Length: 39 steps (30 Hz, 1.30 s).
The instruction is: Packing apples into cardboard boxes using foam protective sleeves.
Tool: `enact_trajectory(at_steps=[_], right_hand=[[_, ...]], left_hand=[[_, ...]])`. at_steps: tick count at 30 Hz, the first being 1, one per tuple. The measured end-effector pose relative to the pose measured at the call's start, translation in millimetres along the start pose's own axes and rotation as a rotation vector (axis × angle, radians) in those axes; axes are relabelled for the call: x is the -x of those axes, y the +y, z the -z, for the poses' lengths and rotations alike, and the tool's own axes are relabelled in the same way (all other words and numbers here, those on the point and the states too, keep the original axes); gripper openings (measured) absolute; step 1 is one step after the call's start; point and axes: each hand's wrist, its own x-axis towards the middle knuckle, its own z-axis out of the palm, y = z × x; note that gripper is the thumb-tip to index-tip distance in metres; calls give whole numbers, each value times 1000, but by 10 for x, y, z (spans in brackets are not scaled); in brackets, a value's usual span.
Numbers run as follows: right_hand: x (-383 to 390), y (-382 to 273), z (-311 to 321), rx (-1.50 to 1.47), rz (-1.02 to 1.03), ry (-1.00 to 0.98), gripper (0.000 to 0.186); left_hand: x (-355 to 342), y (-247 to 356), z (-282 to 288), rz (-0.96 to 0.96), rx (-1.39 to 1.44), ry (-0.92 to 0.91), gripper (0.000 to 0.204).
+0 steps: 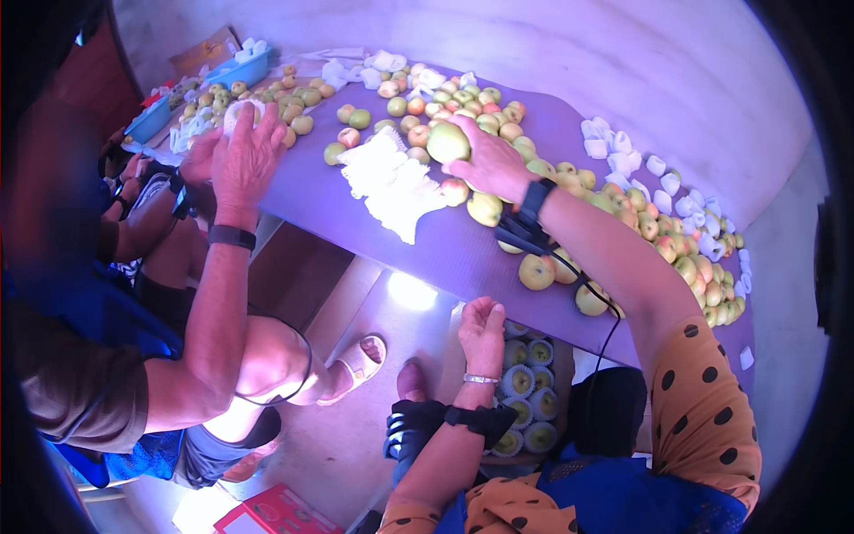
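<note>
Over the table, my right hand (494, 160) is wrapped round a pale green apple (447, 142), with a dark band on its wrist. Beneath it and around lie loose yellow-green and reddish apples (485, 208). A pile of white foam fruit nets (391, 182) lies just left of that hand. Nearer to me, below the table's edge, my left hand (482, 331) is curled closed, and nothing shows in its fingers. By it stands a cardboard box (454, 356) holding several green apples in white foam nets (519, 383).
A co-worker sits at my left, both hands (242, 165) raised around a white foam net. More apples (703, 276) spread along the purple tabletop (307, 196) to the right, with white nets (614, 147) behind. Blue basins (240, 69) stand far left. A red box (280, 512) lies on the floor.
</note>
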Motion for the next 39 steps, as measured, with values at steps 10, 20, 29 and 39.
enact_trajectory(at_steps=[10,20,29,39], right_hand=[[-938,362,-877,271,268,-73,62],[-964,401,-899,308,278,-190,58],[-927,576,-967,293,312,-77,59],[-889,1079,608,462,-29,-172,50]], left_hand=[[39,185,54,125,92,10,20],[26,212,111,184,164,13,19],[34,123,76,179,109,9,17],[-13,148,106,144,134,27,18]])
